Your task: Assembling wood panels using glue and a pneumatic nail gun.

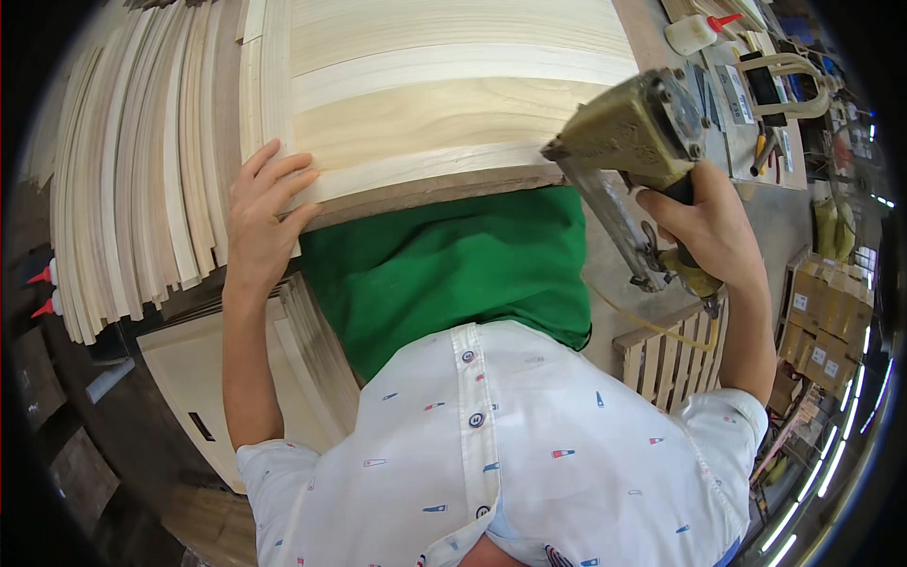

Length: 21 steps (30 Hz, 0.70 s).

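Slightly spread, the fingers of the left hand [263,213] rest flat on the near left corner of a broad, pale panel of wooden boards [453,109], thumb angled toward its near edge. The right hand's [713,231] fingers curl around the black grip of a worn, olive-tan metal nail gun [628,137], held raised; its nose points leftward by the panel's near right corner, and I cannot tell whether they touch.

The left forearm reaches nearly straight ahead; the right one rises beside the body, its wrist turned inward. The panel lies in front of the person, who wears a white, patterned, short-sleeved shirt [529,444]. Green cloth [453,265] spreads below its near edge. Long, thin wooden strips [142,161] are stacked at left; a white, red-tipped squeeze bottle [690,35] lies far right.
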Each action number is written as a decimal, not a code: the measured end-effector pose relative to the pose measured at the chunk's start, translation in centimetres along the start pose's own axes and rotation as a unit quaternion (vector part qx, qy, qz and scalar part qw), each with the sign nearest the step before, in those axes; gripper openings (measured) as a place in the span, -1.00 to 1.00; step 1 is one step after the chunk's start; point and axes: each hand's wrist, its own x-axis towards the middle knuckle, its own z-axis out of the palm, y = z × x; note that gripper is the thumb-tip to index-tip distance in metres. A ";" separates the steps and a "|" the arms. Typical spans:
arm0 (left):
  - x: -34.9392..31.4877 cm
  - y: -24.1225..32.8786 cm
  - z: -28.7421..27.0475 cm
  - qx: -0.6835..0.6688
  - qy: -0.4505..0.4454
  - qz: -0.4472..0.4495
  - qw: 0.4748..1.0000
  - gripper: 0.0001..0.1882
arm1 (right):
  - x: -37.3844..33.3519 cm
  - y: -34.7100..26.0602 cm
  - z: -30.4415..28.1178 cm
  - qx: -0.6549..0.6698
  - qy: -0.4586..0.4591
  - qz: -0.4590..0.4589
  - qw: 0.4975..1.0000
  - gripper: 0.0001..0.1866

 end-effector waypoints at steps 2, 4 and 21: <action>0.1 0.3 0.0 0.000 -0.003 0.001 1.000 -0.68 | -0.2 1.4 -0.7 0.002 0.012 0.101 0.995 -0.78; 0.1 0.5 -0.1 0.003 -0.010 0.004 1.000 -0.69 | -0.4 1.4 -0.9 0.000 0.030 0.090 0.995 -0.79; -4.4 5.6 3.1 0.117 0.034 -0.067 0.990 -0.48 | 7.2 17.3 -11.5 0.308 0.215 0.131 0.917 -0.75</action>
